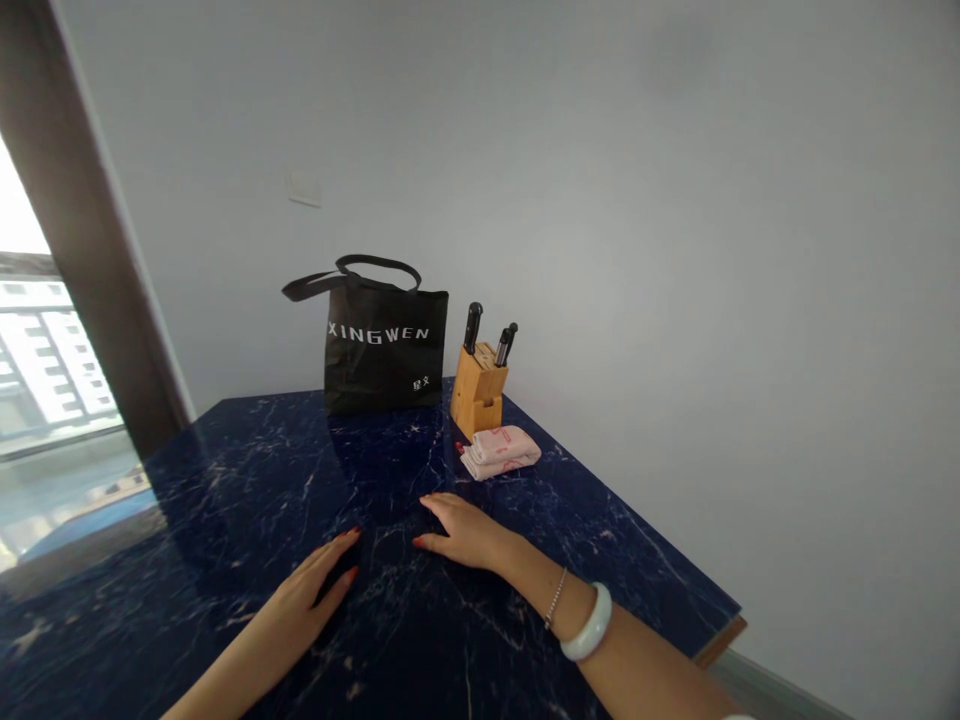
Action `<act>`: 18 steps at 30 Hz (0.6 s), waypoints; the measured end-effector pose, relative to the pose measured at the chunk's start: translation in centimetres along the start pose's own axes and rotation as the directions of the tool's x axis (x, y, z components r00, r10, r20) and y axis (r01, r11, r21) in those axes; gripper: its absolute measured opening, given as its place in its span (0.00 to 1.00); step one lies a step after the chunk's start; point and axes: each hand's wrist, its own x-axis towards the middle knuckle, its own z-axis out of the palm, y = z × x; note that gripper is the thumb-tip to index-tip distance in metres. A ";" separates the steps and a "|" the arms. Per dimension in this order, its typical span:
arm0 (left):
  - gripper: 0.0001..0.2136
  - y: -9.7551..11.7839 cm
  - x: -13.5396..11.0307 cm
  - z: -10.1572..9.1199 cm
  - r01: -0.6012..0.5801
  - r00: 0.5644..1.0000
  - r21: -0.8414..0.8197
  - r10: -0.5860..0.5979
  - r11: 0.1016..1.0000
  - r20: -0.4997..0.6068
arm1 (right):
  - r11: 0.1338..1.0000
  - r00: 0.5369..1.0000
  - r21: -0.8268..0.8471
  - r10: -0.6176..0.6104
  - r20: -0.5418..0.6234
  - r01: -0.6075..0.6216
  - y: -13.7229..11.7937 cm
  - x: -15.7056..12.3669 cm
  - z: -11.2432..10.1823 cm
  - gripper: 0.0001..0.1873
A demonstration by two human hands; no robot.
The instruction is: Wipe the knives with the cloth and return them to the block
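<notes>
My left hand (311, 590) rests on the dark blue marbled table (390, 640), fingers stretched out and thumb apart, holding nothing. Across a small gap to the right, my right hand (461, 532) also lies on the tabletop, open, thumb away from the fingers. Just beyond it sits a folded pink and white towel (501, 452), nearest to my right hand but not touched. Behind the towel stands a wooden knife block (478, 392) with several black-handled tools in its slots. A black tote bag (386, 355) with white lettering stands upright at the back, its handles raised.
A pale wall (675, 250) runs behind and along the right side of the table. On it is a white switch plate (304, 188). To the left, a dark frame (90, 220) borders a bright window. The table's right corner (739, 612) shows a wooden edge.
</notes>
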 end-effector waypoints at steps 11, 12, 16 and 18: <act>0.23 0.2 -0.1 0.0 0.014 0.998 0.028 -0.015 1.000 0.064 | 1.000 1.000 -0.012 0.000 0.005 0.001 0.2 0.1 0.2 0.36; 0.23 0.2 -0.1 0.0 0.012 0.998 0.029 -0.014 1.000 0.063 | 1.000 1.000 -0.012 0.001 0.007 0.000 0.2 0.1 0.2 0.37; 0.23 0.1 -0.2 0.1 0.001 0.998 0.036 -0.003 0.999 0.059 | 1.000 1.000 -0.014 0.002 0.012 -0.002 0.2 0.1 0.2 0.37; 0.23 0.1 -0.2 0.1 0.001 0.998 0.045 -0.004 0.999 0.058 | 1.000 1.000 -0.016 -0.001 0.014 0.001 0.1 0.1 0.1 0.36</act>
